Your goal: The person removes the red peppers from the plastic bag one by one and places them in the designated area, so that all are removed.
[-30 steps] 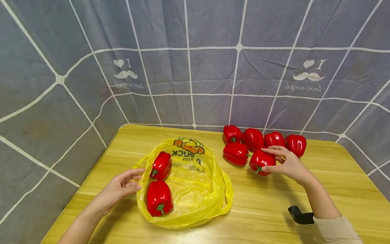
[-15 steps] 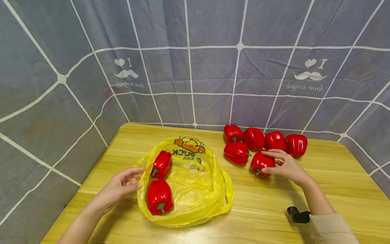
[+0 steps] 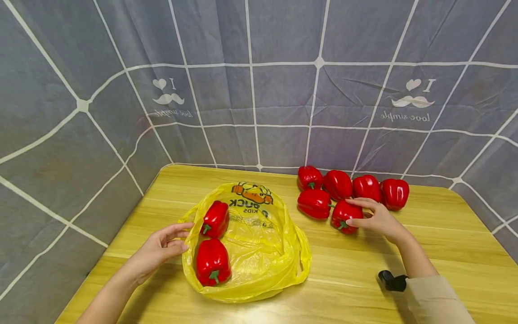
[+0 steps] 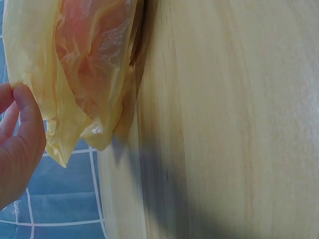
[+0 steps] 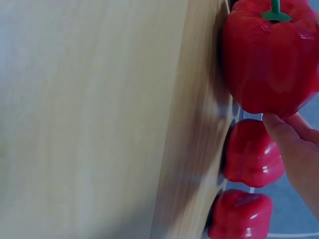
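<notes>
The left hand (image 3: 159, 252) pinches the left edge of a yellow plastic bag (image 3: 259, 247), thumb and fingertips at the film in the left wrist view. The bag lies spread on the table with its mouth held wide. Inside, along its left side, are two red bell peppers, one farther back (image 3: 216, 218) and one nearer (image 3: 212, 262). To the right of the bag, the right hand (image 3: 382, 221) grips a red bell pepper (image 3: 343, 215) with a green stem, thumb in front and fingers over the top. That pepper fills the upper right of the right wrist view.
Several other red bell peppers stand close behind the gripped one, including one beside it (image 3: 314, 204) and one at the far right (image 3: 394, 193). A grey curtain (image 3: 283, 99) with white lines borders the wooden table (image 3: 332, 288) behind and at both sides.
The right hand and forearm have shifted slightly left, and the gripped pepper has moved a little with them. The left hand, the bag and the peppers inside stay put.
</notes>
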Tool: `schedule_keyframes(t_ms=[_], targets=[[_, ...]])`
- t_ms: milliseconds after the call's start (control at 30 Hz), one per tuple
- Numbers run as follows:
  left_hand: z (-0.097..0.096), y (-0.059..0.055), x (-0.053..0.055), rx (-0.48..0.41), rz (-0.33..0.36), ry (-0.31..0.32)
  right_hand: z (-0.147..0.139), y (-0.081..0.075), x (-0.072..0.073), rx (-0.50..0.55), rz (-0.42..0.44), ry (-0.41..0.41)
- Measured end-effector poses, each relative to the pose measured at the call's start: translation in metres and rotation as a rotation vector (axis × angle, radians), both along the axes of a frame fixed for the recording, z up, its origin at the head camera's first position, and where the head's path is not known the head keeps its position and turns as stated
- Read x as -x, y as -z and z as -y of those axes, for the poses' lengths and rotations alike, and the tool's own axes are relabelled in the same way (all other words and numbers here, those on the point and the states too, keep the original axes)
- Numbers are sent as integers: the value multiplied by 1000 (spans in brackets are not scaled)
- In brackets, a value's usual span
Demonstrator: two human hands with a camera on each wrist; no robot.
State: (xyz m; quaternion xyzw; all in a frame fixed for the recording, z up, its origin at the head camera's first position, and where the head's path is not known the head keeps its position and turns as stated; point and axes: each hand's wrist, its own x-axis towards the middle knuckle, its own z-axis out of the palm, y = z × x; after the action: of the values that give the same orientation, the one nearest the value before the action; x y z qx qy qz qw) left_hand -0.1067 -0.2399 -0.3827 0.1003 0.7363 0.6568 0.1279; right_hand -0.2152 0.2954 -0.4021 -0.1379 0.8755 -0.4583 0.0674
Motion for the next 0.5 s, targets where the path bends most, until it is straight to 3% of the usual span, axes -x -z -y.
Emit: schedule_keyframes(t_ms=[500], targets=[[1,4,1,28,6,-8,1,-1,2,9,-6,-13]])
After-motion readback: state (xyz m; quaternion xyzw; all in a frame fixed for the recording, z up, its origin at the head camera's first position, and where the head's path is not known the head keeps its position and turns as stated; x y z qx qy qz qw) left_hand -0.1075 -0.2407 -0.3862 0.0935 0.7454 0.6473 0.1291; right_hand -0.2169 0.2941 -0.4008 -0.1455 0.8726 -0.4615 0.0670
